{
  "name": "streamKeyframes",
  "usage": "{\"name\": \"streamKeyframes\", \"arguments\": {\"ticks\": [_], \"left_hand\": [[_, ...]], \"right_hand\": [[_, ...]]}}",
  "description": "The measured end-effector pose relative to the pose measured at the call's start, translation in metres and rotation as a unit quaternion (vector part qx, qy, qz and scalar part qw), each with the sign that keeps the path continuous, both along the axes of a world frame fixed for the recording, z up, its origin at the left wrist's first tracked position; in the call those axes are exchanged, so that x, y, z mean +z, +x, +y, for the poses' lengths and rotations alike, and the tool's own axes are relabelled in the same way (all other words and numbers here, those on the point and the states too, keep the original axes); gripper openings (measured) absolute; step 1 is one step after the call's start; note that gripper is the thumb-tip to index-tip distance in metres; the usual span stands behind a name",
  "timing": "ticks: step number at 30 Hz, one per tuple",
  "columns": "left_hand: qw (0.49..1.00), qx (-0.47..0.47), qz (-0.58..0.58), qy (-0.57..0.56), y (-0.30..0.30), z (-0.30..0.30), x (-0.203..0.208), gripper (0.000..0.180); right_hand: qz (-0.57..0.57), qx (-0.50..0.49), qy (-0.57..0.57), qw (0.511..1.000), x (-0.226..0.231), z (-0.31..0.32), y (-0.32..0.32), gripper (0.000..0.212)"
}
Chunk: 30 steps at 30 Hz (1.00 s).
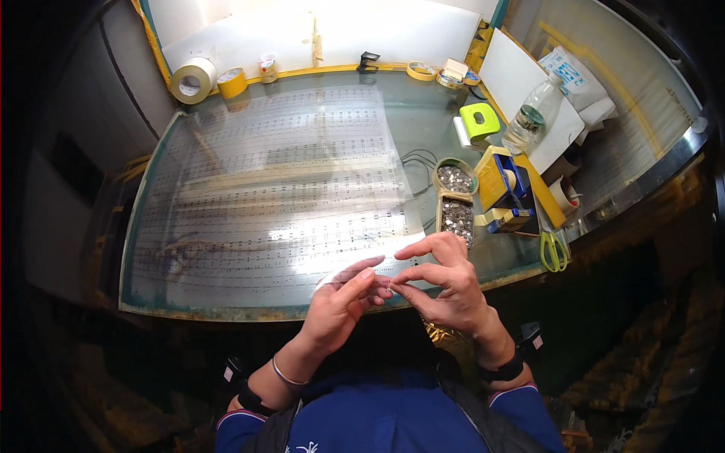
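At lower centre of the frame, the left hand [337, 306] and right hand [445, 291] pinch a small clear film strip [377, 275] between fingertips, over the near edge of the large transparent printed sheet [279, 174] on the glass desk [423, 121]; the strip runs left to right between them.

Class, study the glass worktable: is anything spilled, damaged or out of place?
Nothing stands out. The large clear printed sheet lies flat on the glass table; both hands, left hand and right hand, pinch its near corner. The two trays of small metal pieces look contained, with no spill visible.
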<state>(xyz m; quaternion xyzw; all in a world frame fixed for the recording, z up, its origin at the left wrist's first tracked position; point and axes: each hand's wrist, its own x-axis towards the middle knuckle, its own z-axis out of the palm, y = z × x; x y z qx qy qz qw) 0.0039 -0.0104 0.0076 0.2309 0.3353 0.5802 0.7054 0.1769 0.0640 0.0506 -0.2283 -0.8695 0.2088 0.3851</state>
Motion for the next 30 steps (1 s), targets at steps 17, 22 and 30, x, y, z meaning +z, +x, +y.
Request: {"name": "streamKeyframes", "arguments": {"ticks": [17, 22, 30], "left_hand": [[1.000, 0.000, 0.007, 0.001, -0.002, -0.002, 0.000, 0.033], [1.000, 0.004, -0.001, 0.002, -0.002, -0.002, -0.002, 0.033], [1.000, -0.010, -0.012, 0.002, 0.003, 0.000, -0.001, 0.032]], "right_hand": [[-0.008, -0.006, 0.115, 0.993, -0.023, -0.005, 0.009, 0.029], [0.002, -0.016, 0.106, 0.994, -0.023, -0.006, 0.005, 0.029], [-0.012, -0.051, 0.161, 0.986, -0.030, -0.006, 0.003, 0.021]]}}
